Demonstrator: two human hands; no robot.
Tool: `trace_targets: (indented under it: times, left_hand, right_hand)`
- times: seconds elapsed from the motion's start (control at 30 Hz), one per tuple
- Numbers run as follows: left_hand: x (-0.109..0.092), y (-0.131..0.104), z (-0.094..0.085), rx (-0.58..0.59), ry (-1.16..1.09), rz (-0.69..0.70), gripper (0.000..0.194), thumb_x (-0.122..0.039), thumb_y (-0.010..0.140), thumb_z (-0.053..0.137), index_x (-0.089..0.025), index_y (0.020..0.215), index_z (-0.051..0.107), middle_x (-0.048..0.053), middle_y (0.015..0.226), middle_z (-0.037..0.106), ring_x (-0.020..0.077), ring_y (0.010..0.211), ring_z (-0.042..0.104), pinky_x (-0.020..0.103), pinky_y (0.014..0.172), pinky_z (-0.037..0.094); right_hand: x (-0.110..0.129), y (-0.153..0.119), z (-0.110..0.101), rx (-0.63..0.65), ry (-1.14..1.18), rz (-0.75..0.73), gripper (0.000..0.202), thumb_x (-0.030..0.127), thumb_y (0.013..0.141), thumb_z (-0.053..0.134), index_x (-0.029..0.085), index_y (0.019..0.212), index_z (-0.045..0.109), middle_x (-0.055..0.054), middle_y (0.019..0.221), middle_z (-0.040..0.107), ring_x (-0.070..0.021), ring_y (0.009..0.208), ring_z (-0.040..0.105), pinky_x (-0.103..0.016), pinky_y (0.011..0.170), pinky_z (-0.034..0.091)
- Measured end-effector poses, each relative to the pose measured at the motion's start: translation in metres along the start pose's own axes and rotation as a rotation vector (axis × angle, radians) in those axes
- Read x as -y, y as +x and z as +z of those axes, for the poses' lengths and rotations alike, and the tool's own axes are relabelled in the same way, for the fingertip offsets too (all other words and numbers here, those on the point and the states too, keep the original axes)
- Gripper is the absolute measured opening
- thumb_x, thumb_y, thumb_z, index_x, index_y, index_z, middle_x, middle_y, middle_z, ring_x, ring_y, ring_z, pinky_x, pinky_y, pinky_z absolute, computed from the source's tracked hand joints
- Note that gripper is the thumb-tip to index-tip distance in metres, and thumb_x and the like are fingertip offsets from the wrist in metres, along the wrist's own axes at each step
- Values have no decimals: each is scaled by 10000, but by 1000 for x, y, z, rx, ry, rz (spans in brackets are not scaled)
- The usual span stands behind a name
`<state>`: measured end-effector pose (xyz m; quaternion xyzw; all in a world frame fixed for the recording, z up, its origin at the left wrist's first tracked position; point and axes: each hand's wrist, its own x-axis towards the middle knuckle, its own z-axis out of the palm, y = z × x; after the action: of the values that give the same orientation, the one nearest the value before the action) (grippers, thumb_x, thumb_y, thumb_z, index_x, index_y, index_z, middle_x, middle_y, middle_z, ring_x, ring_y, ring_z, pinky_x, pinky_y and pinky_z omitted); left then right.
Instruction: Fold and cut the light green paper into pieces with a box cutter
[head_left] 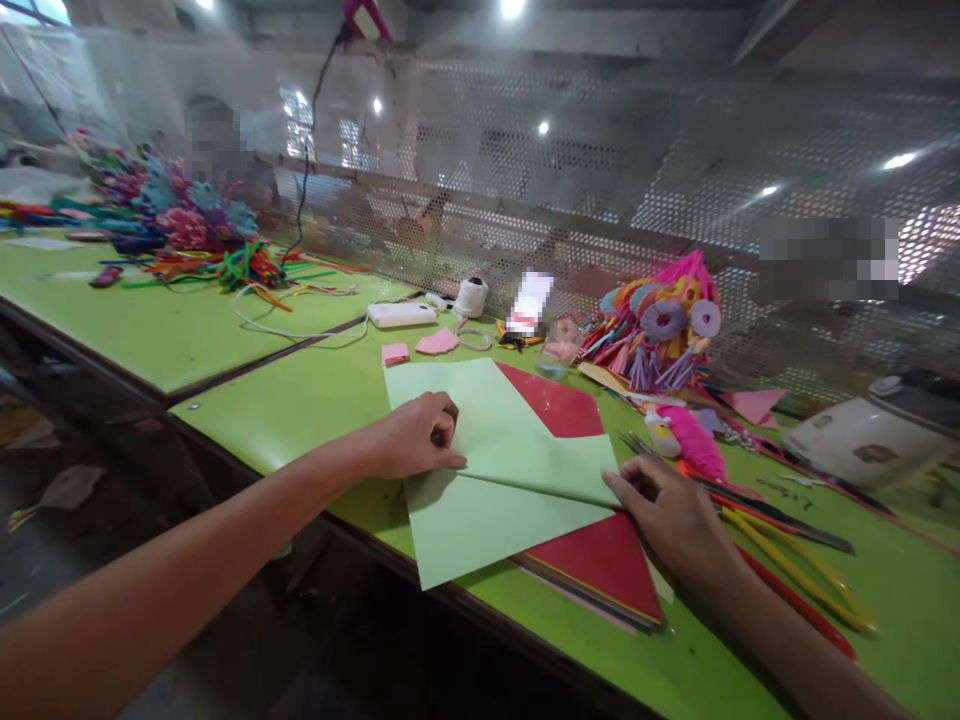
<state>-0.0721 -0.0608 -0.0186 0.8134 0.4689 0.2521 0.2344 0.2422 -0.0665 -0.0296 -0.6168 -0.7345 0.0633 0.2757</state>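
Observation:
A light green sheet of paper lies partly folded over itself, its crease running from left to right. My left hand has curled fingers, with the thumb and fingertips on the left end of the crease. At the crease's right end, my right hand pinches the paper between thumb and fingers. Beneath the green paper is a red sheet on a stack of other coloured sheets, showing at the top right and the lower right.
Scissors with yellow handles, a glue bottle and pink yarn lie right. Behind are a phone, white power bank, thread spool and tasselled paper crafts. The green table's front edge runs below my forearms.

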Motion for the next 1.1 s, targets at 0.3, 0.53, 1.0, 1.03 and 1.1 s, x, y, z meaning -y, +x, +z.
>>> trace_targets:
  times: [0.3, 0.53, 1.0, 1.03, 1.1]
  left_hand:
    - [-2, 0, -1, 22, 49, 3, 280, -305, 747, 657, -167, 600, 464, 40, 989, 513, 144, 806, 519, 268, 710, 419]
    - [1, -2, 3, -11, 90, 54, 264, -275, 779, 626, -175, 626, 436, 30, 905, 488, 158, 818, 481, 282, 702, 392]
    - [1, -4, 6, -7, 153, 85, 263, -349, 804, 540, -190, 628, 427, 46, 887, 515, 187, 820, 508, 316, 726, 418]
    - [2, -4, 7, -11, 157, 85, 258, -364, 803, 536, -190, 640, 436, 47, 885, 522, 190, 816, 514, 323, 728, 426]
    - [5, -4, 9, -26, 155, 42, 230, -401, 794, 545, -190, 731, 480, 52, 903, 544, 197, 799, 536, 333, 714, 447]
  right_hand:
    - [2, -1, -1, 18, -1, 27, 312, 474, 788, 472, 212, 625, 513, -10, 561, 571, -172, 532, 529, -287, 516, 373]
    - [0, 0, 0, 7, 14, 15, 289, 462, 769, 511, 211, 628, 517, -11, 573, 581, -168, 531, 524, -290, 521, 371]
    - [-3, -4, 4, 0, 41, -23, 227, 357, 806, 510, 205, 638, 490, 2, 595, 562, -155, 576, 509, -274, 564, 369]
    - [-3, -4, 4, 7, 44, -17, 222, 349, 805, 512, 204, 639, 490, 4, 595, 559, -153, 576, 508, -273, 564, 366]
    - [-3, -3, 2, 29, 70, -3, 216, 334, 792, 526, 198, 629, 491, 7, 593, 550, -148, 576, 501, -268, 559, 358]
